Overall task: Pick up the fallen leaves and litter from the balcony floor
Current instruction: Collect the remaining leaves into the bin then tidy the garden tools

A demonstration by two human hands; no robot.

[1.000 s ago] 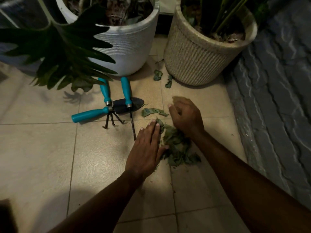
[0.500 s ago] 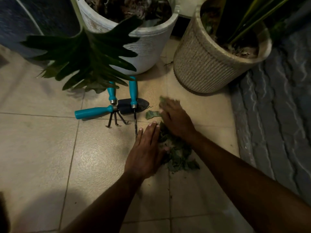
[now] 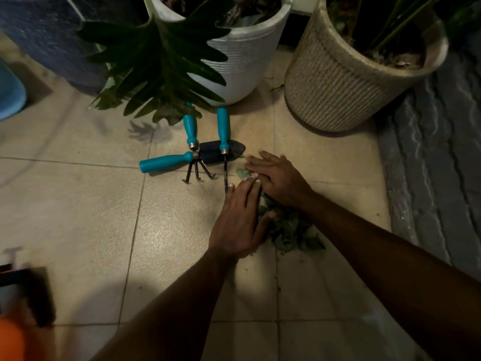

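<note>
A small heap of fallen green leaves [image 3: 291,230] lies on the beige tiled balcony floor [image 3: 91,217], partly hidden under my hands. My left hand [image 3: 240,220] rests flat against the heap's left side, fingers stretched forward and together. My right hand [image 3: 278,178] lies flat over the far end of the heap, fingers spread and pointing left. One loose leaf [image 3: 243,172] shows just below its fingers. Neither hand grips anything that I can see.
Three teal-handled garden tools [image 3: 192,155] lie just left of my hands. A white ribbed pot [image 3: 250,61] with a big lobed leaf [image 3: 158,66] and a beige ribbed pot [image 3: 335,82] stand behind. A grey textured wall [image 3: 437,157] runs on the right. An orange blur [image 3: 10,340] sits bottom left.
My right hand has opened and swept left and down over the heap, drawing in the leaves that lay by the beige pot. My left hand stays at the heap. The view has shifted.
</note>
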